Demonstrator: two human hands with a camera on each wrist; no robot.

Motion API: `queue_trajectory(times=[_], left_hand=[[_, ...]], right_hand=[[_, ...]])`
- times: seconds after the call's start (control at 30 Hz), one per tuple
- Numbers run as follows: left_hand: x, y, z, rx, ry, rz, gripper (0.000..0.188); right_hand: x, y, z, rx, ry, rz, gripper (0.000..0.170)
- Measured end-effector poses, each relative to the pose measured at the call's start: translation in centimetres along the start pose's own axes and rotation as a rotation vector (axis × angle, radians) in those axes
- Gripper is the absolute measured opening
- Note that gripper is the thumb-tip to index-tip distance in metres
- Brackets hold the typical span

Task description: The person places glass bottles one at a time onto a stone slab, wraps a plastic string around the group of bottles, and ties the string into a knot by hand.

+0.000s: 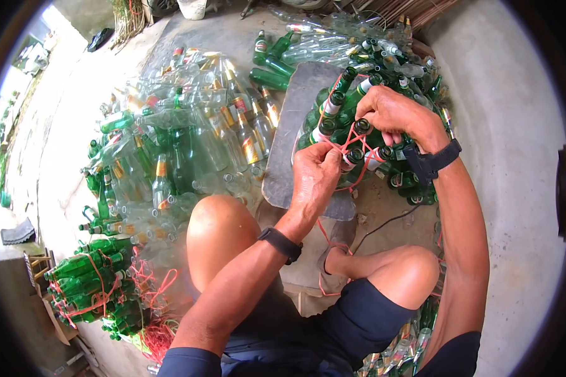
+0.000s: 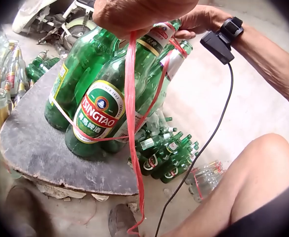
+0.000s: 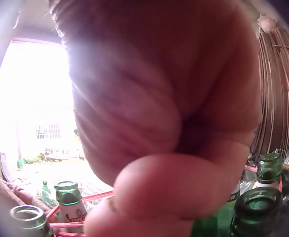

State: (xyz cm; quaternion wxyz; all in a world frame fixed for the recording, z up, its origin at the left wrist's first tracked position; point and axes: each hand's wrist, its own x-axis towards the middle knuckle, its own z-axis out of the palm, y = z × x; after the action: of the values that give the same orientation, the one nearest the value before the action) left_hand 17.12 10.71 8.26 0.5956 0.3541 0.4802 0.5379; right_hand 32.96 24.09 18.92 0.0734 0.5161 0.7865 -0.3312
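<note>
Several green bottles (image 2: 97, 111) stand in a cluster on a dark board (image 1: 302, 94), with red twine (image 2: 130, 89) around their lower bodies and crossing between the necks. My left hand (image 1: 314, 176) pinches the twine at the near side of the necks; in the left wrist view a strand hangs down from this hand (image 2: 144, 15). My right hand (image 1: 399, 116) is over the far right necks, fingers curled and pinching the twine in the head view. The right wrist view shows this hand (image 3: 169, 108) very close, with bottle mouths (image 3: 258, 200) below it; its fingertips are partly hidden.
Clear and green bottles (image 1: 188, 144) lie piled on the left, with more behind the board. Tied green bundles (image 1: 88, 276) and loose red twine (image 1: 160, 336) are at lower left. More green bottles (image 2: 166, 158) stand on the floor beside the board. A black cable (image 2: 203, 158) hangs from the right wrist.
</note>
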Motion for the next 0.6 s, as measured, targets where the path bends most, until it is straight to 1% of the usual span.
queue_trajectory(times=[0.07, 0.1, 0.17, 0.2, 0.23, 0.27, 0.33, 0.37, 0.4, 0.47, 0.5, 0.53, 0.57, 0.6], left_hand=[[0.1, -0.3, 0.0, 0.000, 0.045, 0.024, 0.025], [0.2, -0.5, -0.3, 0.000, 0.045, 0.025, 0.025], [0.4, -0.8, -1.2, 0.172, 0.090, -0.002, 0.026], [0.3, -0.6, -1.3, 0.172, 0.088, -0.002, 0.026], [0.3, -0.1, -1.3, 0.164, 0.103, 0.002, 0.026], [0.2, 0.3, -1.4, 0.155, 0.120, 0.005, 0.027], [0.1, 0.7, -1.5, 0.168, 0.123, 0.001, 0.027], [0.1, 0.8, -1.4, 0.181, 0.121, -0.003, 0.027], [0.2, 0.6, -1.5, 0.184, 0.117, -0.001, 0.027], [0.7, 0.0, -1.7, 0.153, 0.124, -0.016, 0.024], [0.8, -0.3, -1.8, 0.161, 0.119, -0.017, 0.024], [0.9, -0.4, -1.9, 0.164, 0.120, -0.001, 0.025], [0.9, -0.4, -1.9, 0.166, 0.120, 0.018, 0.026], [0.7, 0.3, -2.1, 0.177, 0.095, -0.011, 0.027]], right_hand=[[-0.1, 0.4, 0.1, 0.042, 0.017, 0.006, 0.024], [-0.2, 0.6, 0.1, 0.048, -0.019, 0.020, 0.024], [-0.2, 2.3, 0.9, 0.056, -0.054, 0.037, 0.023], [0.1, 4.0, 2.0, -0.120, 0.101, -0.161, 0.020], [0.0, 4.1, 2.5, -0.297, 0.257, -0.359, 0.018], [-0.6, 4.3, 3.0, -0.298, 0.258, -0.360, 0.018], [-3.4, 2.2, 5.0, -0.173, 0.630, -0.322, 0.015], [-4.1, 1.7, 6.0, -0.140, 0.726, -0.276, 0.014], [-4.6, 1.7, 7.1, -0.206, 0.800, -0.228, 0.014], [-6.3, -0.8, 8.5, -0.042, 0.816, -0.183, 0.017], [-6.8, -2.0, 8.9, 0.055, 0.801, -0.184, 0.022], [-7.2, -2.6, 9.5, 0.062, 0.807, -0.178, 0.022], [-7.5, -3.0, 9.8, -0.046, 0.734, -0.140, 0.024], [-7.7, -3.2, 9.9, -0.154, 0.660, -0.103, 0.027]])
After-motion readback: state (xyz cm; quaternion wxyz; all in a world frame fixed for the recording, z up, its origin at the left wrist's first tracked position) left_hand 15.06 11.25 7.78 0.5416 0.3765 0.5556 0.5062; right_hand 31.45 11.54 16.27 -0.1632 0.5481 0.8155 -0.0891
